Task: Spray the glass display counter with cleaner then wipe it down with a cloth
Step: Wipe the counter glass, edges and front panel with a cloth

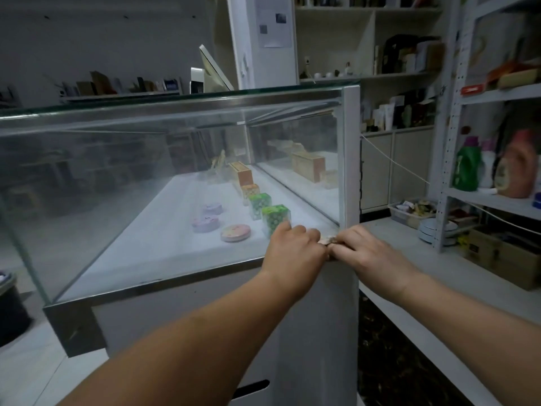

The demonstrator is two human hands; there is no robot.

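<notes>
Both hands meet at the near corner of the glass display desk [87,186]. The left hand [292,249] and right hand [366,252] have their fingers curled, pinching between them a small brownish crumpled wad [325,240]. It is probably the cloth, though too small to be sure. Left of the hands the front pane looks hazy, so I judge the spraying is done and the wiping is barely begun. Neither hand holds a sprayer. A green bottle [467,168] and a pink bottle [516,168] stand on a shelf up and right of the right hand. Their labels, and those on the green boxes [275,218] just beyond the left hand, are unreadable.
</notes>
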